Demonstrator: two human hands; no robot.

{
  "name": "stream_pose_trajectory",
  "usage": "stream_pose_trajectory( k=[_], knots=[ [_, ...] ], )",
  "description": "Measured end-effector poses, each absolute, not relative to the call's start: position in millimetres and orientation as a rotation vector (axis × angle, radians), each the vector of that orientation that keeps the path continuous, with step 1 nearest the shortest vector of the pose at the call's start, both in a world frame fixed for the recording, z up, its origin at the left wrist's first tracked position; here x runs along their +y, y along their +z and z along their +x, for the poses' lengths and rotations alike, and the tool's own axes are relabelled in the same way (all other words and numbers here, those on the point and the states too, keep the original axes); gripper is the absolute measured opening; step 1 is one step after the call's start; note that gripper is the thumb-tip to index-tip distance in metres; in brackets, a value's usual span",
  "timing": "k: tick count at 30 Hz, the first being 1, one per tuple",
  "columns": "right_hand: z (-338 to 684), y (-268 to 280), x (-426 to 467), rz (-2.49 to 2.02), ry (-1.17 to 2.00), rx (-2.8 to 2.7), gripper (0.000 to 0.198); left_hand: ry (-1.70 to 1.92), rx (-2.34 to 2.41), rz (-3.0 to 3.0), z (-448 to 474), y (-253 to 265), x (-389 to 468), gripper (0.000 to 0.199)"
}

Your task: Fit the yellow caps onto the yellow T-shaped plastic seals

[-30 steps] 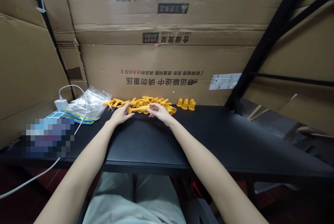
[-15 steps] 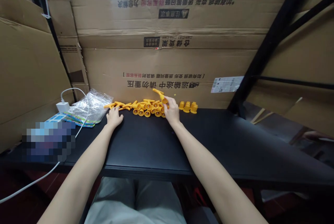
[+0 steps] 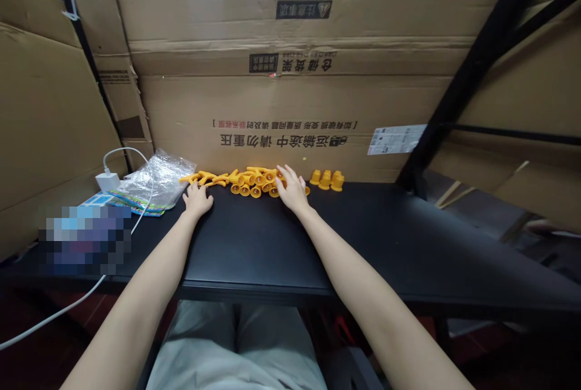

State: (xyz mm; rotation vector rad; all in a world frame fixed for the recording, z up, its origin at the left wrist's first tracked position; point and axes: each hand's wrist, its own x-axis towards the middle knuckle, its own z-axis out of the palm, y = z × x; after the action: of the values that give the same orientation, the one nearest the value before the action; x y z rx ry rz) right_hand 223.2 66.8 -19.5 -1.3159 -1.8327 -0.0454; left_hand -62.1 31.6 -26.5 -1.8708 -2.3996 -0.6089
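Along the cardboard at the back of the black table lies a pile of yellow plastic pieces with cup-shaped ends (image 3: 255,191), many with their hollow mouths facing me. To the left of it are thin, branch-like yellow pieces (image 3: 206,178). My left hand (image 3: 197,200) rests on the tabletop with fingers spread, its tips at these branched pieces. At the pile's right end is my right hand (image 3: 293,190), fingers stretched over the cups and hiding some of them. Beyond it, several yellow cup-shaped pieces (image 3: 325,180) stand in a small group.
A clear plastic bag (image 3: 158,181) lies left of my left hand. Beside it are a white charger (image 3: 108,181) with a cable and a blurred-out item (image 3: 88,238). Cardboard (image 3: 290,96) walls the back; a black post (image 3: 467,69) slants up at the right.
My right hand has lowered a yellow piece that was raised above the pile and now lies over the pile's right end. The left hand has hardly moved. The view has tilted slightly.
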Motion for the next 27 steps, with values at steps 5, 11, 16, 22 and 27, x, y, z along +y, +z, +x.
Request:
stream_pose_trajectory(
  k=[5,11,16,22,27],
  knots=[
    [227.5,-16.6,65.1,-1.300,-0.047,-1.763,0.050,-0.639,-2.568,-1.695,-66.0,-29.2,35.9,0.048],
    [252.7,-22.1,82.5,-1.286,-0.048,-1.484,0.046,-0.729,-2.531,-1.740,-70.5,-31.6,37.7,0.043],
    [282.0,-39.8,99.0,-1.342,-0.048,-1.282,0.036,-0.869,-2.531,-1.633,-71.9,-30.1,37.6,0.045],
    [309.9,-55.7,111.1,-1.509,0.126,-0.902,0.029,-0.915,-2.535,-1.602,-72.5,-22.2,32.2,0.035],
    [329.9,-66.8,121.2,-1.574,0.118,-0.864,0.030,-1.038,-2.403,-1.584,-72.5,-14.1,26.2,0.030]
  ],
)
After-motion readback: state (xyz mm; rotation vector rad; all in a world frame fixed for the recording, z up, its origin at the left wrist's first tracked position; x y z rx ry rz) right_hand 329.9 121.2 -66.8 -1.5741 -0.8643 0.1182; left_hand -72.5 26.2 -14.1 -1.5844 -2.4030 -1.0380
